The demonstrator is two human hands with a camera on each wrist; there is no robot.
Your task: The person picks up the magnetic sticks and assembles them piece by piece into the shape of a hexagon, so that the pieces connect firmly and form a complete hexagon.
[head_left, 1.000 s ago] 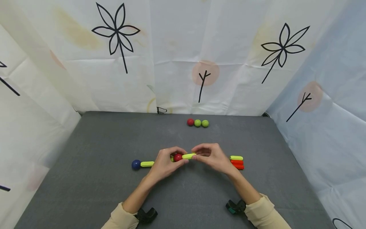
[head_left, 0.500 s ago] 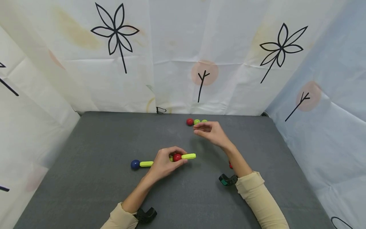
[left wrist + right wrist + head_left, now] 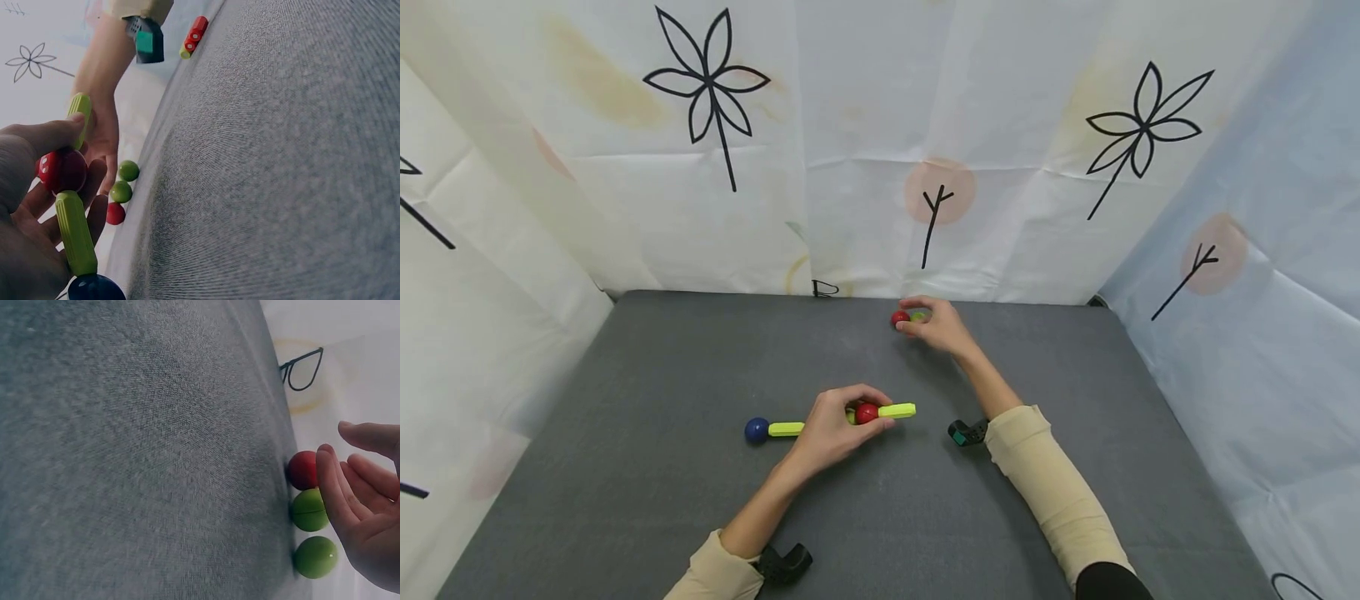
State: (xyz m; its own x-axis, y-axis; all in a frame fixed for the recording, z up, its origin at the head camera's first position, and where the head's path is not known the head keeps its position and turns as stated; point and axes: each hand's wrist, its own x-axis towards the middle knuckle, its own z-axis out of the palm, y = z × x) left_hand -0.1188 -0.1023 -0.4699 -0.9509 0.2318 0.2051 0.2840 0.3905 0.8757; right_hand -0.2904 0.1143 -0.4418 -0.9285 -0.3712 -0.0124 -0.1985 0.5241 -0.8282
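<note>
My left hand (image 3: 837, 427) grips a joined piece: a blue ball (image 3: 757, 431), a yellow-green stick (image 3: 786, 429), a red ball (image 3: 867, 412) and another yellow-green stick (image 3: 897, 410). In the left wrist view the thumb of the left hand (image 3: 31, 206) lies on the upper stick (image 3: 79, 119), above the red ball (image 3: 64, 170). At the back, my right hand (image 3: 938, 327) hovers by a loose red ball (image 3: 899, 318), holding nothing. The right wrist view shows the fingers of the right hand (image 3: 369, 500) apart, beside the red ball (image 3: 303, 470) and two green balls (image 3: 315, 557).
Red sticks (image 3: 199, 29) and a yellow-green stick (image 3: 185, 52) lie together on the grey table (image 3: 685, 358); the right arm hides them in the head view. A printed white cloth (image 3: 850, 125) stands behind the table.
My right hand has let go of the yellow-green stick's end and moved back to the loose balls. The left hand stays in place with its grip on the joined piece.
</note>
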